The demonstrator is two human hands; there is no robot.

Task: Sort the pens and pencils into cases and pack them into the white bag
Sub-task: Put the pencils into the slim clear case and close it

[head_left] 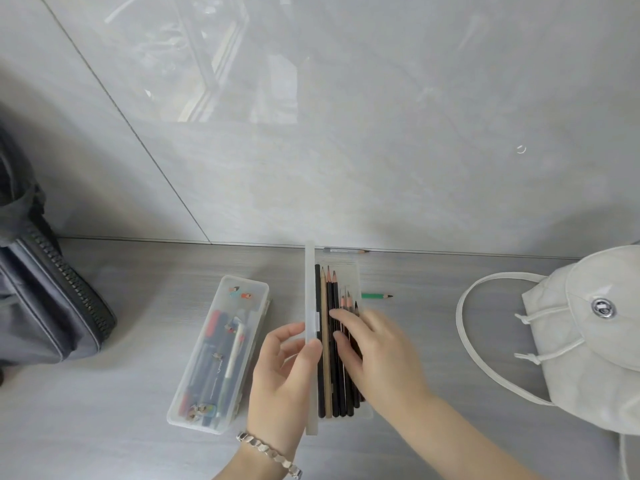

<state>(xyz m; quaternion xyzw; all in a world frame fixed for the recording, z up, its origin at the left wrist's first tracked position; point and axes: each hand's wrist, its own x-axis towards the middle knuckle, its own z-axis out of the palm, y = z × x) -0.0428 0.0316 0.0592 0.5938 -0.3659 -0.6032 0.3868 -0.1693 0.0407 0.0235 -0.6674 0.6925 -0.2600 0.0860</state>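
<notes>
Looking down at a grey wood-look surface [450, 427] pushed up against a pale tiled wall. Smack in the middle: an open clear case [349, 268] packed with pencils [330, 299] lying side by side, mostly black plus one tan, tips toward the wall. Holding its lid [310, 282] up on edge with the left grip [284, 375], lid pinched between thumb and fingers about halfway along, bracelet [270, 452] on that wrist. Resting the right grip [377, 351] flat on the pencils inside, fingers straight and a bit blurred, nothing clutched as far as can be told. Just left of the open one: a second clear case [218, 355], lid shut, little stickers on top, full of pens [235, 344]. Loose on the surface: a green pencil [375, 296] just right of the open case, and a grey pencil [346, 251] right up against the wall. Over on the right, well apart from both cases: the white bag [595, 358], flap down, strap looping out toward the middle. Far left edge: a dark grey zip bag [41, 299], only partly in view.
</notes>
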